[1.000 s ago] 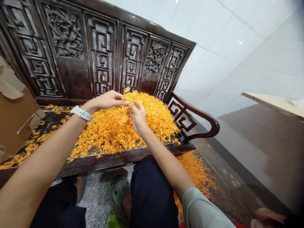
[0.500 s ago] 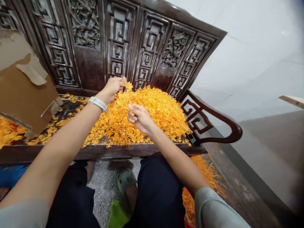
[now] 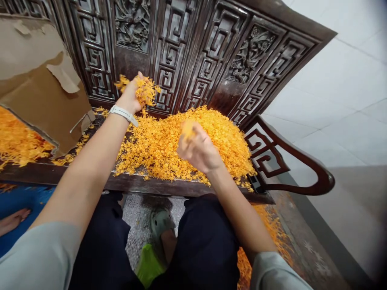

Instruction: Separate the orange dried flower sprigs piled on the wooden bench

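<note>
A heap of small yellow-orange plastic flower-like pieces [image 3: 214, 145] covers the dark wooden bench seat. My left hand [image 3: 131, 94], with a pale watch band [image 3: 123, 114] at its wrist, is raised near the bench back. It is closed on a clump of the yellow pieces [image 3: 146, 90], which stick out past the fingers on both sides. Lower and to the right, my right hand [image 3: 199, 149] is over the front of the heap, blurred by motion. Its fingers are curled, and a smeared yellow piece [image 3: 188, 129] shows at the fingertips.
A torn cardboard box [image 3: 48, 92] stands on the bench at left, with more orange pieces [image 3: 21, 137] beside it. The carved bench back [image 3: 181, 56] rises behind the heap; a curved armrest [image 3: 314, 177] bounds the right. Another person's foot or hand [image 3: 15, 220] shows at far left.
My hands have moved apart: the left up and to the left with a clump of yellow pieces, the right towards the right. The view has shifted, and the bench now appears further right.
</note>
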Action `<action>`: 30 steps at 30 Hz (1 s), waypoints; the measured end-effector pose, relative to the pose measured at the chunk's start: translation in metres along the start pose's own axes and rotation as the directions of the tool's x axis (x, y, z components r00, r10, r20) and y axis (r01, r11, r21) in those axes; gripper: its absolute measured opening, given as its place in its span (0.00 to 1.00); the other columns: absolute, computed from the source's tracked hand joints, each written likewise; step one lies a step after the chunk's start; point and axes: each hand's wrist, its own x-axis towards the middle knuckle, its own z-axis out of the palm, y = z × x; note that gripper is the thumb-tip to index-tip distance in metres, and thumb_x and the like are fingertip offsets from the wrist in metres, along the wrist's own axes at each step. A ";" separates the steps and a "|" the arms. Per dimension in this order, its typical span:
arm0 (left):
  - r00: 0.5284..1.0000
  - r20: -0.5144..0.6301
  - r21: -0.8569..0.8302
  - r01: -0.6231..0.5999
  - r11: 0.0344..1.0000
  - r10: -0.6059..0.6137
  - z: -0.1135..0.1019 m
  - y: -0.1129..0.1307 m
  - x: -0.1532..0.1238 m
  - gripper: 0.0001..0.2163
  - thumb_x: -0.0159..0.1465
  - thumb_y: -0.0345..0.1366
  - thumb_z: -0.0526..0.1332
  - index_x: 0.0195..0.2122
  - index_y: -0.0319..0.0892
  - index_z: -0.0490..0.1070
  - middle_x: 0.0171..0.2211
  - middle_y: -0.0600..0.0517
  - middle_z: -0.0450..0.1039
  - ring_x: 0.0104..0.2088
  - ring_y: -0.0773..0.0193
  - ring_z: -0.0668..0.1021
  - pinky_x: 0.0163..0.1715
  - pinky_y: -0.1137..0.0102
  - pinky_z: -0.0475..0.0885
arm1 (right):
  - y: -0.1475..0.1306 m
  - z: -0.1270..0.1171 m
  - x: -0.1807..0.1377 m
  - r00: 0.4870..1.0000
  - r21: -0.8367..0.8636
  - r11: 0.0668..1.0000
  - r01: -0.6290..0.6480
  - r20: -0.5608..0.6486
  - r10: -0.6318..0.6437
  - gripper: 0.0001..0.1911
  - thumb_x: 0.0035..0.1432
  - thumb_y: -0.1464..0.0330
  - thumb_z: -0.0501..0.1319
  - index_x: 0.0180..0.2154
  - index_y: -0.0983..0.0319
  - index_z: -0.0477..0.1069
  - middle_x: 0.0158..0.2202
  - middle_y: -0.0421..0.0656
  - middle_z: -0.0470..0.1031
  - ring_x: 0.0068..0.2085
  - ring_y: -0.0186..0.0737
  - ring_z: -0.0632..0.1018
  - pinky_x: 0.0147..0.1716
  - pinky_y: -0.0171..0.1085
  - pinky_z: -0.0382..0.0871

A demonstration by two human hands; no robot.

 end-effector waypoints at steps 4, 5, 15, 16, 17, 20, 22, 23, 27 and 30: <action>0.986 0.164 0.155 0.007 0.988 -0.032 0.035 -0.006 -0.020 0.20 0.75 0.49 0.61 0.33 0.38 0.69 0.28 0.52 0.67 0.28 0.69 0.71 0.32 0.72 0.68 | 0.004 -0.031 0.018 0.901 0.189 0.981 0.047 -0.431 0.040 0.30 0.67 0.40 0.57 0.50 0.59 0.74 0.46 0.46 0.78 0.35 0.33 0.74 0.35 0.35 0.72; 0.978 0.205 0.223 -0.014 0.975 -0.033 0.044 -0.008 -0.026 0.17 0.75 0.46 0.63 0.34 0.38 0.71 0.28 0.52 0.67 0.27 0.69 0.71 0.31 0.72 0.67 | 0.009 -0.033 0.022 0.889 0.203 0.979 0.026 -0.453 0.071 0.28 0.67 0.42 0.59 0.51 0.58 0.73 0.46 0.46 0.77 0.36 0.34 0.75 0.36 0.36 0.72; 0.848 0.528 0.516 -0.287 0.807 -0.035 0.109 -0.049 -0.072 0.11 0.63 0.32 0.70 0.24 0.39 0.75 0.22 0.53 0.65 0.24 0.68 0.67 0.31 0.66 0.64 | 0.047 -0.028 0.041 0.836 0.242 0.966 0.092 -0.545 0.057 0.16 0.61 0.57 0.73 0.40 0.59 0.72 0.33 0.39 0.72 0.30 0.33 0.70 0.28 0.35 0.65; 0.856 0.518 0.528 -0.310 0.790 -0.010 0.110 -0.052 -0.072 0.12 0.63 0.32 0.70 0.23 0.40 0.74 0.21 0.54 0.63 0.24 0.68 0.65 0.30 0.67 0.63 | 0.046 -0.029 0.040 0.827 0.280 0.955 0.096 -0.556 0.080 0.14 0.61 0.59 0.72 0.38 0.60 0.71 0.31 0.38 0.71 0.28 0.32 0.68 0.26 0.34 0.63; 0.864 0.502 0.539 -0.330 0.775 0.019 0.110 -0.054 -0.071 0.13 0.62 0.32 0.69 0.22 0.40 0.72 0.20 0.55 0.61 0.23 0.68 0.64 0.30 0.67 0.61 | 0.044 -0.030 0.039 0.823 0.318 0.944 0.091 -0.557 0.108 0.13 0.61 0.62 0.72 0.36 0.60 0.70 0.29 0.36 0.69 0.26 0.30 0.66 0.25 0.34 0.61; 0.888 0.445 0.542 -0.367 0.756 0.112 0.106 -0.057 -0.065 0.15 0.63 0.32 0.65 0.20 0.41 0.67 0.19 0.55 0.57 0.23 0.68 0.60 0.28 0.68 0.56 | 0.040 -0.027 0.038 0.850 0.413 0.910 0.044 -0.493 0.183 0.12 0.60 0.67 0.70 0.33 0.60 0.67 0.23 0.32 0.62 0.22 0.28 0.59 0.23 0.31 0.53; 0.903 0.403 0.531 -0.361 0.767 0.147 0.103 -0.059 -0.063 0.14 0.62 0.33 0.63 0.19 0.41 0.65 0.18 0.55 0.56 0.23 0.68 0.59 0.27 0.68 0.53 | 0.039 -0.022 0.038 0.883 0.466 0.885 0.022 -0.425 0.202 0.12 0.61 0.68 0.68 0.31 0.59 0.65 0.19 0.31 0.58 0.21 0.28 0.56 0.22 0.31 0.51; 0.911 0.382 0.527 -0.352 0.774 0.154 0.101 -0.059 -0.063 0.14 0.61 0.34 0.63 0.19 0.41 0.65 0.18 0.56 0.56 0.23 0.68 0.59 0.26 0.69 0.53 | 0.039 -0.020 0.038 0.895 0.484 0.875 0.019 -0.398 0.201 0.13 0.60 0.68 0.68 0.30 0.59 0.64 0.18 0.30 0.56 0.20 0.29 0.55 0.22 0.31 0.51; 0.945 0.288 0.537 -0.292 0.792 0.153 0.096 -0.065 -0.061 0.11 0.57 0.37 0.63 0.19 0.41 0.68 0.17 0.56 0.57 0.21 0.69 0.58 0.24 0.70 0.50 | 0.042 -0.012 0.038 0.889 0.500 0.866 -0.012 -0.391 0.238 0.15 0.56 0.68 0.69 0.29 0.59 0.63 0.18 0.30 0.59 0.20 0.28 0.56 0.23 0.31 0.56; 0.990 0.079 0.505 -0.144 0.851 0.120 0.091 -0.065 -0.055 0.09 0.56 0.37 0.61 0.21 0.42 0.67 0.16 0.57 0.56 0.18 0.69 0.57 0.21 0.71 0.49 | 0.048 -0.002 0.037 0.868 0.383 0.918 -0.103 -0.415 0.271 0.13 0.49 0.67 0.73 0.30 0.60 0.69 0.25 0.33 0.67 0.25 0.29 0.64 0.24 0.30 0.60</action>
